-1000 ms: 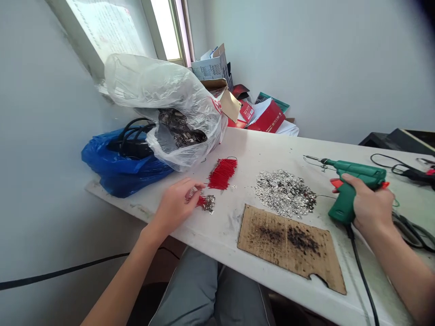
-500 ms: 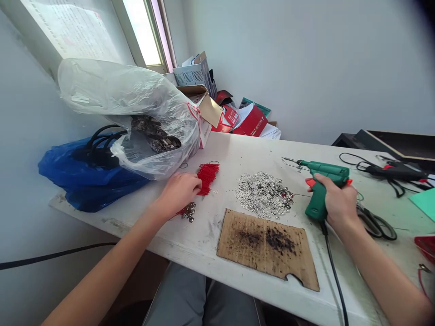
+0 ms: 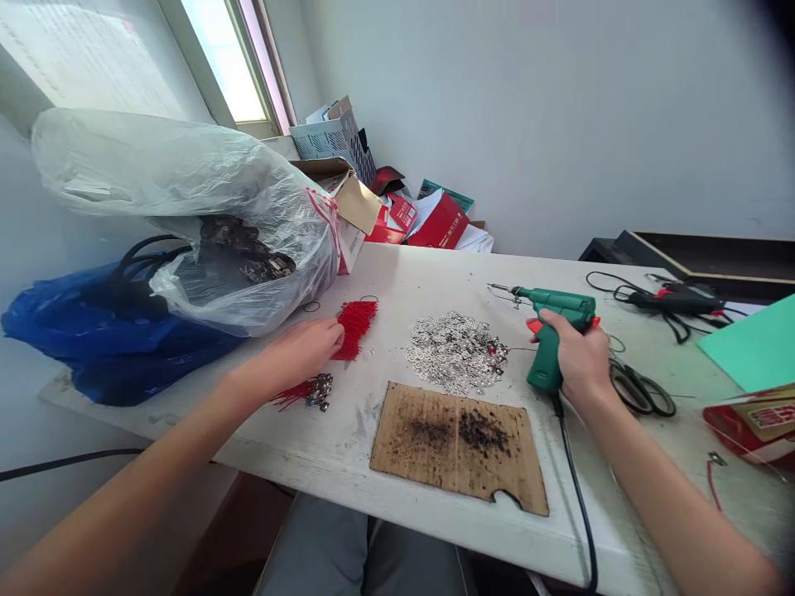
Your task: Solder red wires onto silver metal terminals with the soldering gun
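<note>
lying left of a silver metal-tab heap [image 3: 456, 352], thin red wires [image 3: 358, 329] should be light, bendy, best pinched mid-strand; left hand [image 3: 309, 343] at them, grip unclear; right hand [image 3: 584, 356] clamps a green pistol-shaped tool [image 3: 546, 358].

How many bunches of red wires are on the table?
2: a far bunch at the left hand and a near bunch, with metal pieces, below it in view. The hand may hide more.

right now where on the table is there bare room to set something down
The table looks barest behind the silver pile, right of the red wires. A smaller gap lies between cardboard and tipped wires. It is crowded at left, around the bags, and at right, around the green gun and scissors.
</note>
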A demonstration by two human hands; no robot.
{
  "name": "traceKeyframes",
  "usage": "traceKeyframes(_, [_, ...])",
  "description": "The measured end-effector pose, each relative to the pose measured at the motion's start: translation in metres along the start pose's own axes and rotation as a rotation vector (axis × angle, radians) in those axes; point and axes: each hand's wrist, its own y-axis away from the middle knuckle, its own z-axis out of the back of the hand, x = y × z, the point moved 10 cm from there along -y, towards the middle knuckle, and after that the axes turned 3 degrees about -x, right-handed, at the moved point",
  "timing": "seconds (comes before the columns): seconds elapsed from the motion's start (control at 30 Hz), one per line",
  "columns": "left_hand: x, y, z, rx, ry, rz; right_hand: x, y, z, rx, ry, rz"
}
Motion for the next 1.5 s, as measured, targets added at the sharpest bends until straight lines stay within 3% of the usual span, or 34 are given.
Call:
traceKeyframes(0.13, [-0.022, 0.001, 0.014, 0.0, 0.046, -0.052, 0.002, 0.001, -0.002, 0.013, 0.006, 0.016])
traceKeyframes(0.23, [-0.063, 0.0, 0.018, 0.009, 0.115, -0.135, 0.004, 0.003, -0.005, 0.031, 0.007, 0.031])
traceKeyframes(0.4, [-0.144, -0.007, 0.001, 0.06, 0.236, -0.282, 0.004, 0.004, -0.007, 0.035, 0.006, 0.046])
traceKeyframes(0.53, [-0.177, -0.016, -0.017, 0.087, 0.306, -0.371, 0.005, 0.001, -0.006, 0.046, 0.014, 0.042])
traceKeyframes(0.67, [-0.18, -0.021, -0.027, 0.141, 0.332, -0.365, 0.005, 0.001, -0.008, 0.069, 0.022, 0.026])
traceKeyframes(0.8, [-0.174, -0.025, -0.024, 0.167, 0.396, -0.329, 0.003, 0.003, -0.009, 0.09, 0.033, 0.008])
traceKeyframes(0.97, [-0.144, -0.057, 0.0, -0.066, 0.423, -0.166, 0.002, 0.003, -0.009, 0.093, 0.052, 0.011])
traceKeyframes(1.03, [-0.134, -0.07, 0.002, -0.102, 0.415, -0.118, 0.0, 0.002, -0.009, 0.098, 0.062, 0.011])
traceKeyframes(1.13, [-0.126, -0.084, -0.007, -0.076, 0.407, -0.098, -0.001, 0.0, -0.009, 0.1, 0.069, 0.014])
traceKeyframes(1.27, [-0.124, -0.085, -0.026, -0.069, 0.452, -0.109, -0.003, 0.0, -0.01, 0.109, 0.071, -0.006])
traceKeyframes(1.5, [-0.141, -0.076, -0.042, -0.075, 0.369, -0.137, -0.003, 0.001, -0.009, 0.097, 0.078, -0.03])
